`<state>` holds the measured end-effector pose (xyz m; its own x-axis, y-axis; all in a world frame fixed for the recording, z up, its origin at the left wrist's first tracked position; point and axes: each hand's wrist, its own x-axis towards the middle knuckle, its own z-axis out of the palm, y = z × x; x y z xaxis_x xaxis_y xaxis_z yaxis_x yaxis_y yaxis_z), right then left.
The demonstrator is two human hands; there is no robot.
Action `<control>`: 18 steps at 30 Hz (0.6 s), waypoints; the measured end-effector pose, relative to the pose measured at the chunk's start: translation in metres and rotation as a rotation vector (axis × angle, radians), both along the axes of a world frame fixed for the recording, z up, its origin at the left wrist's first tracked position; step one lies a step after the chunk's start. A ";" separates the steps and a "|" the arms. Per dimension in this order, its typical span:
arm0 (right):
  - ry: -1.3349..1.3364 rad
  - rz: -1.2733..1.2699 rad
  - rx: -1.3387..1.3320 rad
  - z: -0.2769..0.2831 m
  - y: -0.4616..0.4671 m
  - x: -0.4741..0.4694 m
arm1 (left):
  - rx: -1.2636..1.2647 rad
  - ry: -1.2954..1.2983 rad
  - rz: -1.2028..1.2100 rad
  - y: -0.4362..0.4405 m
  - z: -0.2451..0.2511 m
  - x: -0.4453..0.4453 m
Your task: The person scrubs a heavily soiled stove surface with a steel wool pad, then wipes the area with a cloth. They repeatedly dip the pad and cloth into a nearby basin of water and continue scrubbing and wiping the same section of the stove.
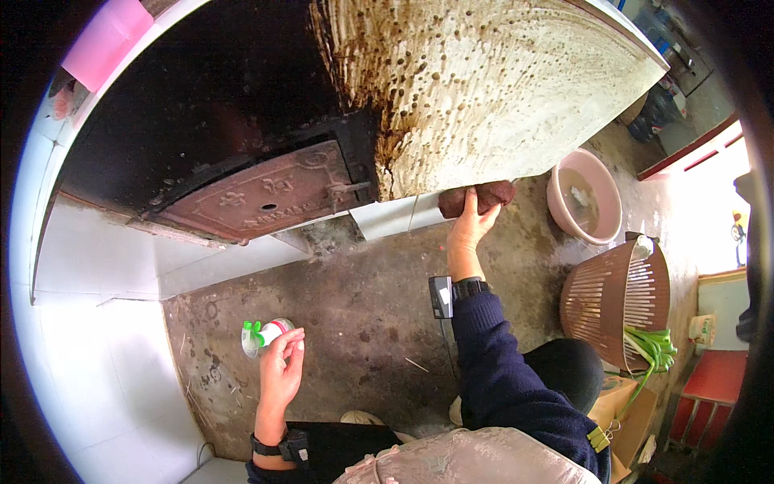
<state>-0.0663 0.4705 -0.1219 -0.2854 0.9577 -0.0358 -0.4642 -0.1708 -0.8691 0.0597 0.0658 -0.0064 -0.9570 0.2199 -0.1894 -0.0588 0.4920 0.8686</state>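
Observation:
My right hand [470,233] grips a folded reddish-brown cloth [450,204] at the lower edge of a white panel [514,91]. Brown grease streaks and dark spots cover much of this panel, most thickly on its left. My left hand [282,369] is low on the left, thumb and fingers drawn together. Partly behind it shows a white bottle [273,330] with a green nozzle top; whether the fingers hold it cannot be told. Left of the panel is the sooty black front of a stove [211,91], with a rust-brown cast-iron door [266,193] bearing raised writing.
On the right, a pink basin [553,199] holds murky water. A brown slatted plastic basket [583,302] stands nearer, with green leafy stalks [653,349] beside it. Below are a cardboard box [635,417] and a red stool [713,375]. White tiles [91,363] bound the left.

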 end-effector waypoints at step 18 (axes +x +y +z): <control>0.086 0.416 -0.644 -0.045 -0.055 0.005 | 0.006 0.007 0.004 0.002 -0.001 -0.001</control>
